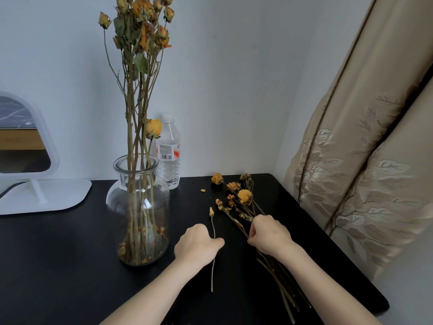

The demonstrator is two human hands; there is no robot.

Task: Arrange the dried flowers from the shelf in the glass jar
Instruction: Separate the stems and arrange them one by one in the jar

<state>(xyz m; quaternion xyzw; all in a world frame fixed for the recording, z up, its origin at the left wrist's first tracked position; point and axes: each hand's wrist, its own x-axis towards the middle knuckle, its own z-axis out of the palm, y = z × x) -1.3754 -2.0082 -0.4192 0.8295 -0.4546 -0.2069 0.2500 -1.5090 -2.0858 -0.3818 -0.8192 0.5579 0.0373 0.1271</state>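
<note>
A clear glass jar (pixel 138 207) stands on the black table (pixel 58 254), left of centre, with several tall dried yellow roses (pixel 140 31) upright in it. A loose bunch of dried flowers (pixel 236 200) lies flat on the table to the right, heads pointing away from me. My left hand (pixel 196 242) pinches one thin stem with a small bud (pixel 211 212), holding it upright just right of the jar. My right hand (pixel 269 234) rests on the loose bunch, fingers closed around some of its stems.
A plastic water bottle (pixel 168 153) stands behind the jar against the wall. A white-framed mirror (pixel 28 160) on a stand sits at the far left. A beige patterned curtain (pixel 365 160) hangs along the table's right edge. A petal crumb (pixel 203 190) lies near the bottle.
</note>
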